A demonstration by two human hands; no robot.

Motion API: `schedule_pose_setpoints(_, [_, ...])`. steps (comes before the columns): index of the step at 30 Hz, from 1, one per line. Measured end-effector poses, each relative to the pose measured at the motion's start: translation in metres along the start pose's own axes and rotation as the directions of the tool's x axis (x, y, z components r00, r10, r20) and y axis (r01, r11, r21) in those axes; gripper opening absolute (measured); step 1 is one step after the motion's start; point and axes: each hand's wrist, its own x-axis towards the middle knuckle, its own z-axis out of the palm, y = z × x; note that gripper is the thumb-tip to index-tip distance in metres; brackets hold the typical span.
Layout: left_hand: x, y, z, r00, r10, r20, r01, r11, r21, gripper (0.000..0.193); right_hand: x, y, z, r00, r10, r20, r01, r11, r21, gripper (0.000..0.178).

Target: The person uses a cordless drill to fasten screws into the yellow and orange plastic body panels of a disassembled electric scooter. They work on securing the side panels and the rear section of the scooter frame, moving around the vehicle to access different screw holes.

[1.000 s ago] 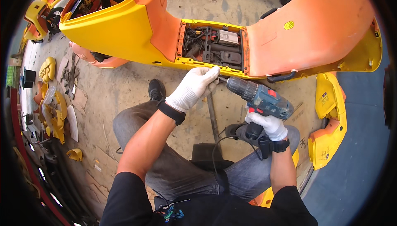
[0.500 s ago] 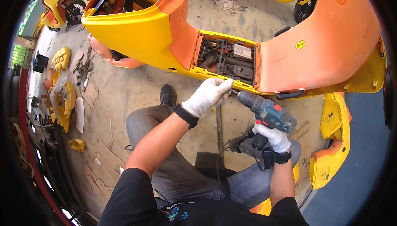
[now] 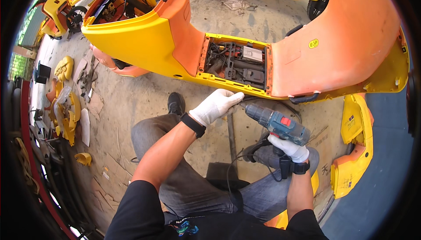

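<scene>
A blue-and-black cordless drill (image 3: 283, 126) is gripped in my white-gloved right hand (image 3: 290, 148), its chuck pointing up and left. My gloved left hand (image 3: 215, 107) is closed in a pinch beside the drill's bit tip. Whatever lies between those fingers is too small to make out. Just beyond both hands stretches a yellow-and-orange scooter body (image 3: 131, 42). Its floor compartment (image 3: 237, 66) lies uncovered, showing wires, black parts and a silver box. Both hands are apart from the compartment, on its near side.
Yellow-and-orange panels (image 3: 353, 152) lie on the right. Loose yellow parts (image 3: 66, 115) and cardboard scraps (image 3: 107, 167) litter the floor at left. Other scooters (image 3: 55, 14) stand at the back. Between my legs runs a dark cable (image 3: 229, 174).
The drill has shifted slightly left and down, still in my right hand. My left hand has lowered a little from the scooter's edge. The view has turned slightly.
</scene>
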Motion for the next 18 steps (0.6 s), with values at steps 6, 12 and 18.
schedule_pose_setpoints(6, [0.001, -0.006, -0.003, 0.998, 0.059, -0.028, -0.055, 0.993, 0.107, 0.045, 0.003, 0.005, 0.000, 0.997, 0.050, 0.056, -0.053, 0.998, 0.037, 0.028])
schedule_pose_setpoints(12, [0.000, -0.011, -0.007, 0.990, 0.142, -0.024, -0.140, 0.987, 0.078, 0.043, 0.008, -0.004, 0.008, 0.975, 0.134, 0.176, -0.194, 0.900, 0.390, 0.029])
schedule_pose_setpoints(18, [-0.002, -0.005, -0.004, 0.980, 0.170, -0.108, -0.172, 0.985, -0.005, 0.040, 0.013, -0.015, 0.015, 0.971, 0.151, 0.185, -0.223, 0.850, 0.477, 0.025])
